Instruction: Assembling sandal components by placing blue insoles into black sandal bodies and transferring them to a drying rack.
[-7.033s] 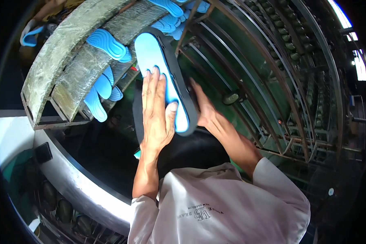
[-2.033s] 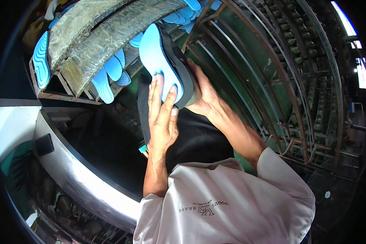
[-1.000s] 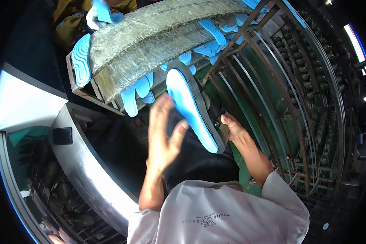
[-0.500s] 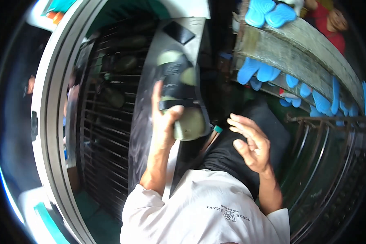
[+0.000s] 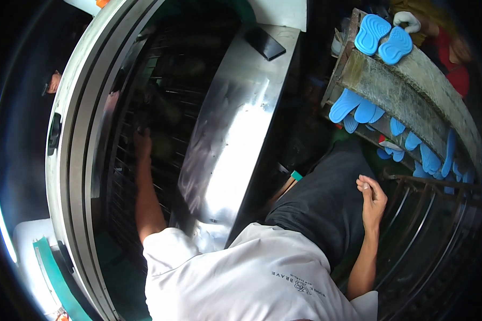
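My left arm reaches into the dark, barred space on the left. My left hand (image 5: 141, 140) is over the dark metal bars (image 5: 124, 184), next to a dim black shape. Its fingers are lost in shadow, so whether they still grip anything does not show. Faint olive shapes, like slippers, lie on the bars close by; one olive shape (image 5: 165, 147) is just right of the hand. My right hand (image 5: 373, 195) hangs beside my dark trousers, fingers curled together, with nothing visible in it.
A shiny metal ledge (image 5: 227, 155) runs beside the bars, with a black phone (image 5: 265, 44) at its far end. At right, a tiered rack (image 5: 391, 80) carries several blue insoles (image 5: 395, 45). Behind it, a person's gloved hand (image 5: 407, 21) touches one. A metal rail frame (image 5: 428, 214) stands below.
My left hand has moved left from the ledge into the barred space; the olive and black slipper it held has left the ledge. My right hand has moved right and its fingers have curled.
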Demonstrator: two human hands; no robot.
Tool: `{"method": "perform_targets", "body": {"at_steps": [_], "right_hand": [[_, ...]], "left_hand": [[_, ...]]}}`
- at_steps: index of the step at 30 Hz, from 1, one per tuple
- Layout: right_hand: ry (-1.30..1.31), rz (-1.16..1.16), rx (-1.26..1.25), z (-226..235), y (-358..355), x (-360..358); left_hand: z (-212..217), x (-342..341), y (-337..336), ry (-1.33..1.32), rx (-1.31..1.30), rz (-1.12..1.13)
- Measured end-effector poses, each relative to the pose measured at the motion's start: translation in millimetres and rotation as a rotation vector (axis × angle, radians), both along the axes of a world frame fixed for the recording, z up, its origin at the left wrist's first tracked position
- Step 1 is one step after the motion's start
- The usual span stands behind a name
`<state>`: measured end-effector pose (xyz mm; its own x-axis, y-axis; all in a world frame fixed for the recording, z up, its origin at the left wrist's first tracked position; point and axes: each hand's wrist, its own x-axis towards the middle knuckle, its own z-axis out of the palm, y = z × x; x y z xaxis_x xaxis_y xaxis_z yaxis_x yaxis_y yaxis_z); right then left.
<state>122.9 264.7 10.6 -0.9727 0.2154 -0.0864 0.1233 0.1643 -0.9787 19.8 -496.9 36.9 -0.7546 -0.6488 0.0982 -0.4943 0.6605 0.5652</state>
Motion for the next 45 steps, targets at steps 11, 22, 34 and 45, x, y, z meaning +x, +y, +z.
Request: {"method": "perform_targets", "body": {"at_steps": [11,22,34,45], "right_hand": [[-0.158,-0.192,0.253,3,43,61],[-0.662,-0.532,0.613,-44,64,230],[-1.06,-0.789,0.705,-116,7,123],[-0.963,-0.807,0.717,-117,8,118]], "left_hand": [[18,-32,468,0.107,0.641,-1.437],[-57,-42,551,-0.24,0.337,-1.977],[-53,-72,545,0.058,0.089,-1.901],[-58,-77,541,-0.088,-0.042,-2.052]]}}
